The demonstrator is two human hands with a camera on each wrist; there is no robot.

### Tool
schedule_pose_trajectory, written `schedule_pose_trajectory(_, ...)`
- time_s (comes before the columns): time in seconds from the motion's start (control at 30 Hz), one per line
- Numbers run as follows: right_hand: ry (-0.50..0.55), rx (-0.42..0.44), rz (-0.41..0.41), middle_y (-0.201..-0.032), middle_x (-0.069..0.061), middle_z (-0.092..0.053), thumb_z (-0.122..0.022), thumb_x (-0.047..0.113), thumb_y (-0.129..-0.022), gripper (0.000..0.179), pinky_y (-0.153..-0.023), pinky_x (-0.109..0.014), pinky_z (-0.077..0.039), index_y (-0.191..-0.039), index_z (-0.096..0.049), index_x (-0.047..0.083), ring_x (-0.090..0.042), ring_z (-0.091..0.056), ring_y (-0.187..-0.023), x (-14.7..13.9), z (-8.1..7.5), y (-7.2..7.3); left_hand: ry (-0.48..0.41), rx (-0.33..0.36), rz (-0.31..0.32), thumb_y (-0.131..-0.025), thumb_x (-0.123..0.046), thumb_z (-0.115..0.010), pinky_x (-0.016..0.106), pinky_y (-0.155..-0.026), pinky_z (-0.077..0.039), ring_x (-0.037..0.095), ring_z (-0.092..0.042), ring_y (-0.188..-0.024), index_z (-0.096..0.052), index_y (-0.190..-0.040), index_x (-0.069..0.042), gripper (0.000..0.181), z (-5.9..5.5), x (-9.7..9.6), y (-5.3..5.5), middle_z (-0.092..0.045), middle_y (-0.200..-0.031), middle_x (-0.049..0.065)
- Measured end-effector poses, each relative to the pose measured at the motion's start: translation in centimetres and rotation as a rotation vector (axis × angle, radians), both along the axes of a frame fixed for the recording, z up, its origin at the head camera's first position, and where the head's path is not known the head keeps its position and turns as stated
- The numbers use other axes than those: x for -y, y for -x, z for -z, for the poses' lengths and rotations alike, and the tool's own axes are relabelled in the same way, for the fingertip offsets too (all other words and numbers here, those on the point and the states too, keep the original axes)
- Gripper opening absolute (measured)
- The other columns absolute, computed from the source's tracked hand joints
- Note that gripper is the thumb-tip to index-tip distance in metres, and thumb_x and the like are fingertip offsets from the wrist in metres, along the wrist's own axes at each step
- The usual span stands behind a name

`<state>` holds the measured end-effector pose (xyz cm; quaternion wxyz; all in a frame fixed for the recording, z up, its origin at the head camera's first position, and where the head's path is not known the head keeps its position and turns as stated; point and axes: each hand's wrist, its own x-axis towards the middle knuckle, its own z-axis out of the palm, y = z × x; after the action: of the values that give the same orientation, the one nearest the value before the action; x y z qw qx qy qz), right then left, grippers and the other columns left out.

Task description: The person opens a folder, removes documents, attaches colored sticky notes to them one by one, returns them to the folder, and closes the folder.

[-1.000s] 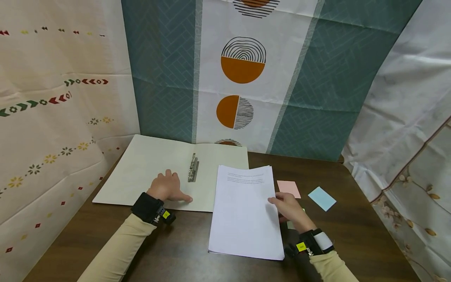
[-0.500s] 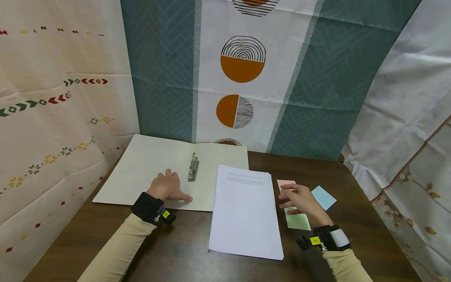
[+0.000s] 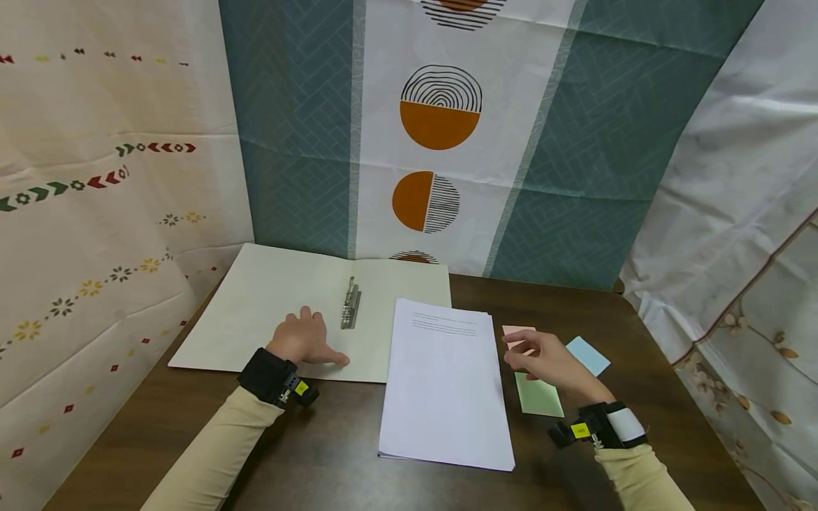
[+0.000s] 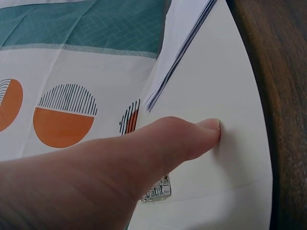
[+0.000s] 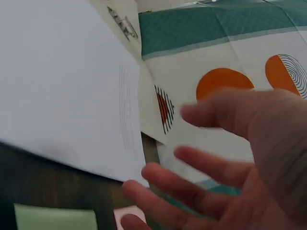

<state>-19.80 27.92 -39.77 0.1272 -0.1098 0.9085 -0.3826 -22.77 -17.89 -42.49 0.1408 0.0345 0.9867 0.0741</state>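
An open cream folder [image 3: 275, 284] lies at the back left of the table, a metal lever clip [image 3: 350, 305] near its fold. My left hand [image 3: 305, 341] rests on the folder's left and middle part, thumb stretched out; the left wrist view shows the thumb [image 4: 187, 136] over the cream board. A stack of white paper [image 3: 444, 397] with a few printed lines at the top overlaps the folder's right side. Just right of the stack, my right hand [image 3: 549, 362] hovers with fingers loosely bent and apart. The right wrist view shows nothing between those fingers [image 5: 211, 167].
Around the right hand lie a pink sticky note [image 3: 516, 330], partly hidden by the fingers, a green sticky note [image 3: 539, 397] and a blue sticky note [image 3: 589, 356]. Patterned cloths [image 3: 294, 142] hang behind and beside the brown table [image 3: 332, 454].
My right hand has let go of the paper stack's right edge and drawn away to the right, uncovering the green note. My left hand has stayed in place.
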Motion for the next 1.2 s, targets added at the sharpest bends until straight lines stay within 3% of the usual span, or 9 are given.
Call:
schedule_pose_trajectory(0.17,-0.071,-0.124,-0.207,-0.141,-0.028,-0.071,-0.085,0.016,-0.097,0.051,-0.100,-0.056,-0.065,-0.141,-0.068,-0.004,-0.045,-0.070,-0.124,-1.5,-0.5,0.4,0.004,0.001,0.006,-0.085,-0.067,-0.087,0.057,-0.094,-0.063,0.050,-0.061,-0.118,-0.053,-0.147,0.020,0.112,0.0,0.0,0.0,-0.057,-0.137,0.038)
schedule_pose_trajectory(0.27,-0.103,-0.143,-0.261,-0.143,-0.027,-0.070,-0.090,0.019,-0.094,0.056,-0.107,-0.068,-0.059,-0.140,-0.067,-0.002,-0.049,-0.067,-0.128,-2.2,-0.4,0.3,0.004,0.003,0.005,-0.085,-0.067,-0.087,0.056,-0.094,-0.063,0.050,-0.061,-0.118,-0.053,-0.147,0.020,0.112,0.0,0.0,0.1,-0.057,-0.137,0.037)
schedule_pose_trajectory(0.37,-0.146,-0.131,-0.281,-0.145,-0.025,-0.067,-0.093,0.023,-0.090,0.065,-0.107,-0.069,-0.058,-0.143,-0.065,-0.002,-0.050,-0.065,-0.131,-2.6,-0.1,-0.1,0.003,0.004,0.004,-0.085,-0.067,-0.087,0.056,-0.095,-0.063,0.050,-0.061,-0.119,-0.053,-0.147,0.019,0.112,0.1,0.0,0.1,-0.057,-0.138,0.038)
schedule_pose_trajectory(0.67,-0.216,-0.048,-0.262,-0.146,-0.025,-0.060,-0.095,0.023,-0.083,0.075,-0.108,-0.066,-0.056,-0.147,-0.064,0.000,-0.048,-0.060,-0.136,-4.0,0.6,-0.8,0.005,0.002,0.000,-0.084,-0.067,-0.088,0.056,-0.095,-0.063,0.050,-0.061,-0.119,-0.053,-0.147,0.020,0.112,0.2,0.0,0.2,-0.057,-0.137,0.037)
schedule_pose_trajectory(0.83,-0.267,-0.030,-0.235,-0.143,-0.024,-0.059,-0.097,0.023,-0.076,0.081,-0.099,-0.053,-0.054,-0.146,-0.063,0.003,-0.046,-0.056,-0.133,-4.4,0.8,-0.9,-0.002,0.000,0.000,-0.084,-0.066,-0.088,0.057,-0.096,-0.063,0.052,-0.061,-0.122,-0.052,-0.148,0.021,0.114,0.1,0.0,0.2,-0.056,-0.140,0.039)
schedule_pose_trajectory(0.97,-0.290,-0.013,-0.201,-0.135,-0.021,-0.060,-0.098,0.021,-0.071,0.081,-0.087,-0.044,-0.049,-0.143,-0.064,0.005,-0.038,-0.055,-0.118,-4.6,1.6,-0.9,-0.002,0.002,-0.002,-0.084,-0.066,-0.088,0.057,-0.096,-0.063,0.052,-0.061,-0.122,-0.052,-0.148,0.021,0.113,-0.1,0.0,0.1,-0.056,-0.141,0.038)
schedule_pose_trajectory(1.2,-0.361,-0.074,-0.150,-0.127,-0.018,-0.061,-0.099,0.020,-0.069,0.074,-0.080,-0.041,-0.043,-0.135,-0.066,0.007,-0.035,-0.049,-0.110,-4.3,2.8,-1.1,-0.003,-0.007,0.003,-0.085,-0.065,-0.088,0.057,-0.097,-0.063,0.052,-0.061,-0.122,-0.053,-0.148,0.021,0.112,-0.2,0.0,0.0,-0.056,-0.142,0.039)
